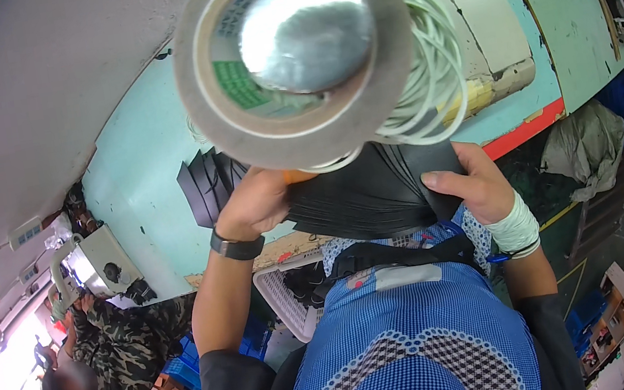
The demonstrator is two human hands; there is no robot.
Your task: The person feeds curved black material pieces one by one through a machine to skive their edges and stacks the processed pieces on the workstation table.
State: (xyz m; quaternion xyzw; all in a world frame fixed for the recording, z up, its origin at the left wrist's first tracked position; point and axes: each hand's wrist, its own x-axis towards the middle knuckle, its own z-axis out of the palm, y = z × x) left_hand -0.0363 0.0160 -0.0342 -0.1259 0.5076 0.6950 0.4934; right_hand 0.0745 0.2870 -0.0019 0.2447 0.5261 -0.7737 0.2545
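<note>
Over the pale green workbench (140,180), your left hand (253,204) and right hand (472,185) both gripped a stack of black sheets (368,194), under a tape roll (292,61)

A stack of thin black sheets (376,193), fanned slightly so their curved edges show as fine ridges, is held level at the near edge of the tabletop, between the hands. More black pieces (207,185) of the same kind lie spread in overlapping layers on the pale green tabletop just beside it.
</note>
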